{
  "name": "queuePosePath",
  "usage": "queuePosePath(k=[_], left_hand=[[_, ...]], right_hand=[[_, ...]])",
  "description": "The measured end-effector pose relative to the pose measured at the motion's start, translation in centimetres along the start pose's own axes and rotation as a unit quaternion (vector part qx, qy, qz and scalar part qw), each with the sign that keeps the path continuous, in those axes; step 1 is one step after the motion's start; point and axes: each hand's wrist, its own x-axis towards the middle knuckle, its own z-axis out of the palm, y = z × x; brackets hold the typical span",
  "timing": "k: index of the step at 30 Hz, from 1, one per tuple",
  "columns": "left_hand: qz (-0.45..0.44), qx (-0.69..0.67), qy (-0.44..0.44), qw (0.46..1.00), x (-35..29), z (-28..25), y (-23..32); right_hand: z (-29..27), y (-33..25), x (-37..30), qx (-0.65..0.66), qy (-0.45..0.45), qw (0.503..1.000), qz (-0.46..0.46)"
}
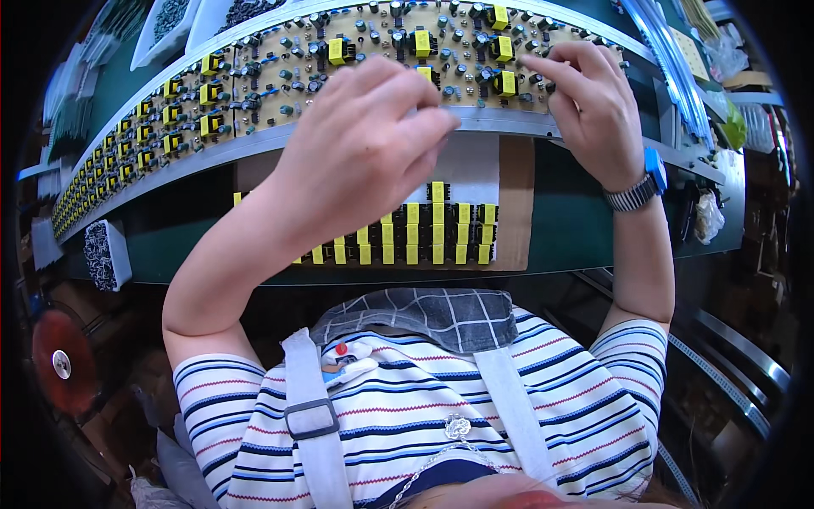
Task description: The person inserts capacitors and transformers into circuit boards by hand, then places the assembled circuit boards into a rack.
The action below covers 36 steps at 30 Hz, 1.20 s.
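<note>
My left hand (360, 140) hangs over the metal rail (504, 121) at the near side of a long row of tan circuit boards (267, 76). Its fingers are curled and slightly blurred; anything between them is hidden. Over the right part of the boards, my right hand (593, 106) reaches with its index finger stretched among the small parts, thumb apart, and no held thing shows. Yellow-topped transformers (507, 83) and small cylindrical capacitors (315, 86) stand on the boards. Nearer me, rows of loose yellow transformers (437, 232) lie on a cardboard sheet (515, 204), partly behind my left forearm.
A white box (121, 248) of small dark parts stands at the left end of the green table (568, 229). White bins (199, 25) with components sit at the back left. Long thin strips (674, 76) and a clear plastic bag (709, 216) lie at the right.
</note>
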Motion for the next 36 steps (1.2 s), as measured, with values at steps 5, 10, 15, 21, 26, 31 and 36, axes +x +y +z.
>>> queuePosePath(k=[5,10,15,21,26,31,36], left_hand=[[-0.024,-0.068,-0.120,0.990,-2.7,-0.4,0.4],[-0.052,-0.101,-0.207,0.972,-4.6,-1.3,0.2],[-0.089,-0.108,-0.246,0.959,-6.2,-2.6,-0.3],[-0.127,-0.105,-0.282,0.945,-8.6,-4.7,-1.6],[-0.115,-0.102,-0.285,0.946,-8.7,-5.6,-2.6],[-0.173,-0.118,-0.288,0.934,-10.0,-6.4,-3.6],[-0.214,-0.157,-0.301,0.916,-10.9,-7.1,-4.6]], right_hand=[[-0.2,-1.8,0.4,0.062,-0.020,0.998,0.004],[0.8,-7.3,-0.7,0.240,-0.207,0.948,-0.009],[3.2,-7.5,-1.0,0.291,-0.248,0.923,-0.042],[1.3,-6.4,2.8,0.398,-0.097,0.912,0.040],[1.6,-3.8,9.1,0.207,-0.045,0.977,0.003],[2.1,-5.1,12.9,0.124,-0.115,0.983,0.074],[3.4,-5.4,14.0,0.101,-0.120,0.986,0.049]])
